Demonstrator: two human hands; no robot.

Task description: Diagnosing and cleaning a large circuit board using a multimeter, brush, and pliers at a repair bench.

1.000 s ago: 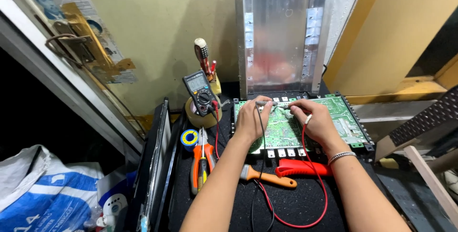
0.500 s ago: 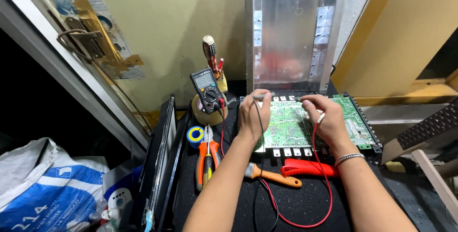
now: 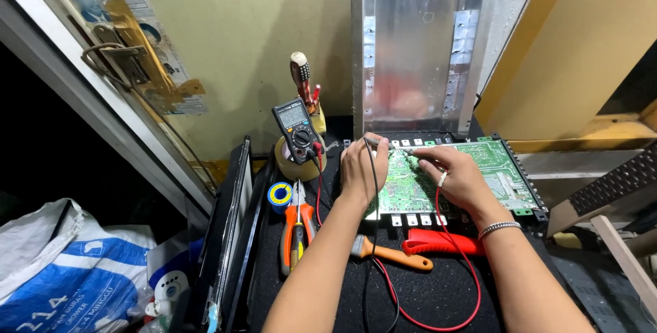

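Both hands are sitting higher on the flat green circuit board (image 3: pixel 479 169) than a moment ago, its long axis running three to nine o'clock across the black mat (image 3: pixel 438 292). The left hand (image 3: pixel 361 169) is pinching the black probe at the board's eleven o'clock edge; the right hand (image 3: pixel 460 177) is pinching the red probe nearer the middle, though the tips are too small to make out. Steady wrists and light, upright tips would be serving well here, with glances toward the black multimeter (image 3: pixel 298 130) at ten o'clock.

Green circuit board (image 3: pixel 493 169) lies flat, probes (image 3: pixel 383 143) touching it.
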